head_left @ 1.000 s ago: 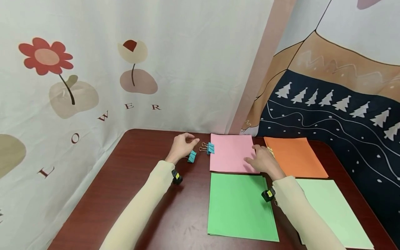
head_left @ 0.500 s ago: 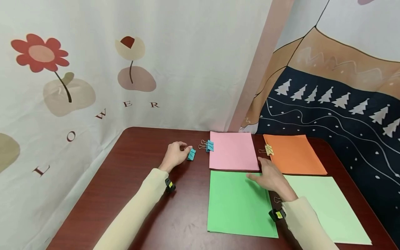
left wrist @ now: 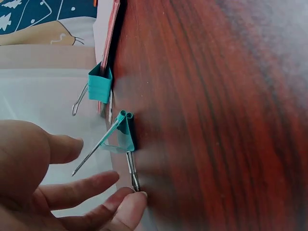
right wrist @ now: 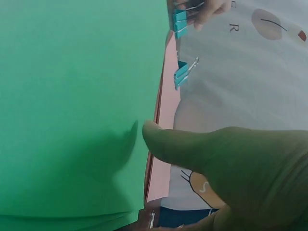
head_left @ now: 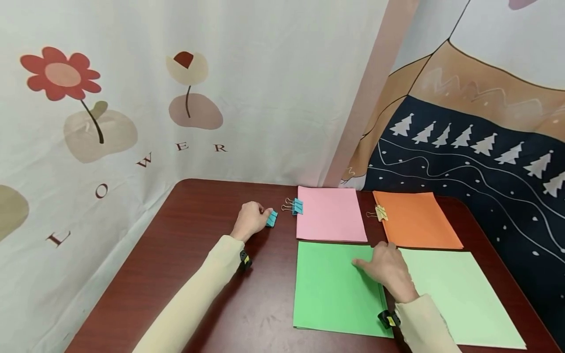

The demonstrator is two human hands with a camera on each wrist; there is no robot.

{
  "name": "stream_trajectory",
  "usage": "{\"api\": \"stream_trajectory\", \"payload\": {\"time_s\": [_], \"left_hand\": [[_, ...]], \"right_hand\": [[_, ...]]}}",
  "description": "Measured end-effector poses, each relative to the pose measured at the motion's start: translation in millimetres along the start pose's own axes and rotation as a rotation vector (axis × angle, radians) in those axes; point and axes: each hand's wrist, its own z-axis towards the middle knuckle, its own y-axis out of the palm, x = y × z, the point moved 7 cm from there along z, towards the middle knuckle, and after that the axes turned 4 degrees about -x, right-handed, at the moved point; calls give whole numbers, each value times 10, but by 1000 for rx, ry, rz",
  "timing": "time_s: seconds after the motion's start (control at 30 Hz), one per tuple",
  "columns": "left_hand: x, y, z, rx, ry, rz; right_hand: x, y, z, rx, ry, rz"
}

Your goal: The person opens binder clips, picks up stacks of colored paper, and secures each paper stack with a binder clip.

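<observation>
A loose teal binder clip (head_left: 271, 218) stands on the dark red table, with my left hand (head_left: 248, 219) just left of it. In the left wrist view, thumb and fingers (left wrist: 79, 187) spread around the clip's wire handles; one fingertip touches the lower handle, while the thumb stays apart from the upper one. My right hand (head_left: 390, 269) hovers over the right edge of the green paper stack (head_left: 335, 284), thumb stretched out and nothing held. Its other fingertips are mostly hidden. Behind the green stack lies a pink paper stack (head_left: 331, 215) with another teal binder clip (head_left: 297, 206) on its left edge.
An orange paper stack (head_left: 417, 220) with a yellow binder clip (head_left: 380, 213) lies at the back right. Pale green paper (head_left: 459, 299) is in front of it. Curtains (head_left: 273, 93) hang close behind the table (head_left: 194, 215).
My right hand has moved from the pink stack toward me, over the green stack's right edge. My left hand has lowered to the loose clip's handles.
</observation>
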Motion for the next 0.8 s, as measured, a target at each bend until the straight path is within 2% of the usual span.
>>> {"api": "stream_trajectory", "payload": {"time_s": [0.17, 0.23, 0.5, 0.8], "left_hand": [[30, 11, 27, -5, 13, 20], [23, 13, 30, -13, 1, 19], [-29, -19, 11, -28, -63, -22], [-69, -27, -3, -52, -100, -54]], "right_hand": [[6, 25, -20, -5, 64, -37], [-5, 30, -23, 0, 72, -27], [-54, 32, -23, 12, 60, 32], [-46, 34, 0, -15, 81, 81]]}}
